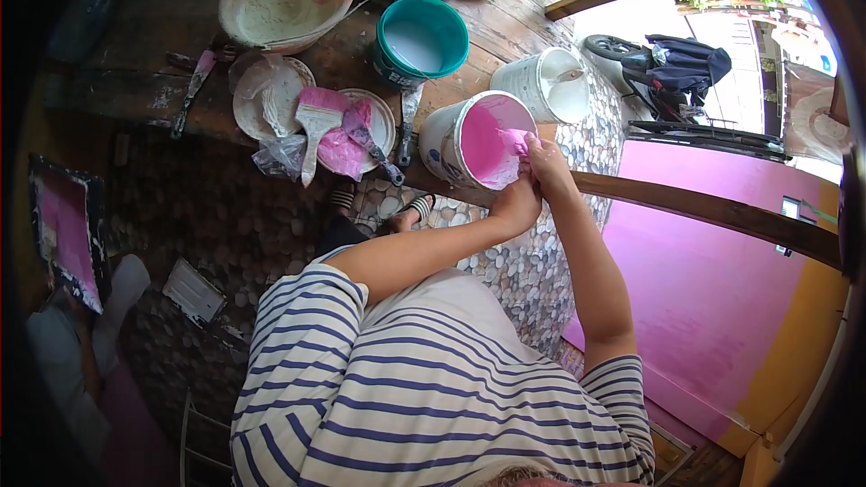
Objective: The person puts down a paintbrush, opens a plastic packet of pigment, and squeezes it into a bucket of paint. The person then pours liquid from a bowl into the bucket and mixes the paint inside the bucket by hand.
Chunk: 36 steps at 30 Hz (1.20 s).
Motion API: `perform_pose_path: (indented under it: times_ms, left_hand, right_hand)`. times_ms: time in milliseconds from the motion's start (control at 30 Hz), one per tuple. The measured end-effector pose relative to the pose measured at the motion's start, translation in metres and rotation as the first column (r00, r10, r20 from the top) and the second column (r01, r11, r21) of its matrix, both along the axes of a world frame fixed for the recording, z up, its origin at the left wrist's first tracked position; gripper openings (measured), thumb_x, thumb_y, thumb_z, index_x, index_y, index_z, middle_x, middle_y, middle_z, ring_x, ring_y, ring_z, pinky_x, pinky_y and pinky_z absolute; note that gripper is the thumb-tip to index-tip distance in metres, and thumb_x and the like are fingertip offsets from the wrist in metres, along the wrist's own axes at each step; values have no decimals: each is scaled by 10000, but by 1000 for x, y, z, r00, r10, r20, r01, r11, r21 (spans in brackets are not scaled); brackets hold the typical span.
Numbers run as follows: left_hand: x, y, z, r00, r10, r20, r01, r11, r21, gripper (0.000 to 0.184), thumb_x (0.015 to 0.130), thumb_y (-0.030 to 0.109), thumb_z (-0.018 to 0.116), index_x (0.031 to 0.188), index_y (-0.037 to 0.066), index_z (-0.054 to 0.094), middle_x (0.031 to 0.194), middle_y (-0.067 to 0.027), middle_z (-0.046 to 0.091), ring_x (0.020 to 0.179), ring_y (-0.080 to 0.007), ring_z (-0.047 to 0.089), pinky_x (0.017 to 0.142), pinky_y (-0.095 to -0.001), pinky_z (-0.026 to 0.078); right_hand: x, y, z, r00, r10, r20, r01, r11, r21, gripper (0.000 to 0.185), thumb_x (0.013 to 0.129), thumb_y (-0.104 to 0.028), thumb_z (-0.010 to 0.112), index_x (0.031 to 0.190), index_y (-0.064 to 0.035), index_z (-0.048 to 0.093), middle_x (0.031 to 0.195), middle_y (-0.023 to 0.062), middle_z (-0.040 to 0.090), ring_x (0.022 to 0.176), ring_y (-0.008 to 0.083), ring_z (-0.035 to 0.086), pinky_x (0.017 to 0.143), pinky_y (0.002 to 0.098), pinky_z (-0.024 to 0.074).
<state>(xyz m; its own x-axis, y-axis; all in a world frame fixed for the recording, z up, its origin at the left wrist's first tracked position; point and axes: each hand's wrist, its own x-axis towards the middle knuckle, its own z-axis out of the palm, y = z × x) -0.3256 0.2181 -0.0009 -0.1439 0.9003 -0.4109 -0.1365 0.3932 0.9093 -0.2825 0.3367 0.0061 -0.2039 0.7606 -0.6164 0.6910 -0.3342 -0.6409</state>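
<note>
A white bucket [435, 146] with pink paint inside stands in front of me. Over its rim, my right hand [550, 167] is closed around a soft-looking, pink paint-coated piece [515, 142]; I cannot make out its kind. My left hand [518, 204] is closed just below, pressed against the right hand, and whatever its fingers hold is hidden. Left of the bucket lies a wide paintbrush [320, 115] with pink bristles. A pink-smeared scraper [372, 140] rests across a white lid [383, 117], and another putty knife [409, 122] lies beside the bucket.
A teal bucket [390, 61] with whitish liquid, a white lidded bucket [550, 90] and a basin [236, 22] of pale powder stand around. A wooden rail [704, 207] crosses at right, before a pink-painted panel [686, 280]. Another person [63, 343] is at left near a paint tray [72, 225].
</note>
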Motion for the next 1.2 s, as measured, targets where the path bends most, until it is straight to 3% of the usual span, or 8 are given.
perform_pose_path:
  times_ms: [167, 333, 567, 633, 767, 833, 867, 1200]
  left_hand:
    - [2, 1, -4, 1000, 18, 6, -18, 1000, 12, 395, 1013, 314, 411, 1216, -11, 506, 1040, -331, 655, 991, -514, 625, 850, -572, 487]
    - [6, 3, -6, 1000, 25, 2, -25, 1000, 4, 386, 1009, 305, 420, 1218, -6, 514, 1033, -331, 657, 988, -516, 625, 846, -573, 487]
    - [6, 5, -4, 999, 20, 29, -20, 1000, 4, 405, 1002, 309, 427, 1244, -6, 508, 1049, -335, 656, 1018, -510, 622, 859, -562, 488]
    - [5, 5, -3, 999, 8, 36, -7, 1000, -10, 413, 1001, 311, 431, 1255, -6, 502, 1055, -337, 654, 1026, -511, 620, 862, -560, 487]
    - [8, 4, -3, 999, 39, 32, -40, 999, 8, 396, 1000, 300, 433, 1232, -13, 506, 1047, -331, 659, 1005, -503, 634, 865, -559, 494]
    - [14, 6, -10, 999, 54, 7, -54, 998, 20, 372, 1001, 285, 429, 1200, -19, 513, 1030, -318, 669, 978, -492, 650, 870, -559, 502]
    - [16, 7, -13, 998, 63, 10, -63, 997, 33, 367, 999, 277, 438, 1201, -20, 512, 1029, -320, 668, 981, -494, 648, 865, -560, 502]
    - [28, 10, -29, 995, 96, 41, -100, 990, 100, 386, 996, 270, 460, 1245, -24, 482, 1044, -339, 656, 1007, -505, 634, 859, -567, 494]
  right_hand:
    - [-6, -7, 9, 999, -32, -37, 31, 999, -19, 319, 1045, -290, 516, 855, -40, 573, 639, -10, 484, 507, 96, 435, 476, 266, 380]
    - [6, 3, -9, 990, 132, 44, -137, 979, 149, 300, 1044, -263, 511, 894, -18, 598, 662, 3, 518, 515, 102, 459, 483, 273, 398]
    - [22, 15, -30, 990, 127, 62, -137, 970, 200, 297, 1039, -262, 523, 886, -21, 602, 670, 7, 533, 536, 106, 477, 498, 280, 411]
    - [25, 19, -32, 948, 234, 215, -293, 903, 313, 327, 996, -235, 551, 944, 73, 648, 777, 168, 675, 691, 227, 642, 647, 378, 501]
    - [14, 7, -13, 950, 223, 218, -284, 909, 306, 315, 986, -221, 555, 937, 77, 644, 802, 197, 685, 722, 284, 661, 674, 409, 507]
    - [5, -2, 3, 929, 258, 266, -342, 875, 344, 314, 999, -225, 550, 981, 64, 672, 780, 124, 680, 687, 170, 606, 645, 347, 499]
    - [6, -1, 0, 929, 257, 265, -341, 875, 344, 314, 999, -225, 550, 981, 64, 672, 780, 124, 680, 687, 170, 606, 645, 347, 499]
    - [13, 1, -9, 868, 321, 380, -473, 767, 433, 303, 975, -208, 536, 1016, 59, 673, 850, 219, 693, 782, 305, 667, 742, 410, 511]
